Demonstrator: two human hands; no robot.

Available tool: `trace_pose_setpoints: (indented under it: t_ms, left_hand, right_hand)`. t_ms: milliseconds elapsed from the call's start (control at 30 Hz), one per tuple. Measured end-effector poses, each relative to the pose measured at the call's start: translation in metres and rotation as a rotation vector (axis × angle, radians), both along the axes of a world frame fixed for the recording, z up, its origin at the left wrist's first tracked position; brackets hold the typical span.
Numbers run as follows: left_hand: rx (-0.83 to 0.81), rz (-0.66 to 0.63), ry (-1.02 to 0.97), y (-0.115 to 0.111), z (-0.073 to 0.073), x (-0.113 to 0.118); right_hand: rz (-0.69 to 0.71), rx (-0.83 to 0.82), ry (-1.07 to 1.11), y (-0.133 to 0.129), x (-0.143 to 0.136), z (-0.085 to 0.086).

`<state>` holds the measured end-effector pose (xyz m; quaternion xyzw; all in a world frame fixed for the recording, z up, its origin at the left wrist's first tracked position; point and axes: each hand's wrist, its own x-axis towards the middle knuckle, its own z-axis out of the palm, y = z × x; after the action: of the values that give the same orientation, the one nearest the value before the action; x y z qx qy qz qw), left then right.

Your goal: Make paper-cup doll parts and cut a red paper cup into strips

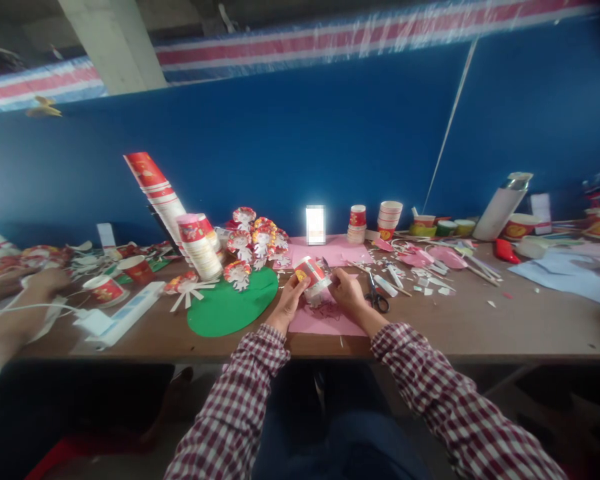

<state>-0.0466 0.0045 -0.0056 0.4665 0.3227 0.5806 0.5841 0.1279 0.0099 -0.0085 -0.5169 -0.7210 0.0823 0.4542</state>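
Observation:
A red and white paper cup (309,268) is tilted above the pink sheet (340,325), and my left hand (291,299) wraps round its left side. At the cup's right edge, my right hand (347,289) is closed on a thin dark tool (326,265), whose kind is too blurred to tell. The cup's lower end looks ragged or cut into strips. Dark marks or bits show on the pink sheet beneath it. Black-handled scissors (377,297) lie just right of my right hand.
Left of me lie a green oval sheet (235,310), cut-cup flowers (240,245) and a leaning cup stack (155,190). A lit phone (315,225) stands ahead. Paper scraps, cups and a white power strip (130,313) crowd the table. A co-worker's arms (17,310) reach in at left.

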Motion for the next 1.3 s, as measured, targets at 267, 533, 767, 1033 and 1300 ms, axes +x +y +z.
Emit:
trace_pose_setpoints:
  t_ms: [267, 533, 767, 1033, 1300]
  left_hand:
    - [0.033, -0.035, -0.034, -0.006, 0.005, -0.001]
    - [0.011, -0.089, -0.045, -0.005, 0.0, 0.002]
    - [-0.01, -0.096, -0.107, -0.007, -0.001, 0.002]
    - [-0.031, -0.152, -0.144, -0.013, 0.008, 0.003]
    - [-0.097, -0.183, -0.193, -0.02, 0.015, 0.003]
  right_hand:
    - [0.062, -0.111, -0.032, -0.008, -0.002, 0.01]
    - [0.097, -0.078, -0.089, -0.004, 0.0, 0.002]
    - [0.071, -0.073, -0.006, 0.003, 0.002, -0.005]
    - [0.108, -0.122, 0.293, -0.002, 0.001, 0.009]
    - [0.109, -0.127, 0.379, -0.004, -0.001, 0.014]
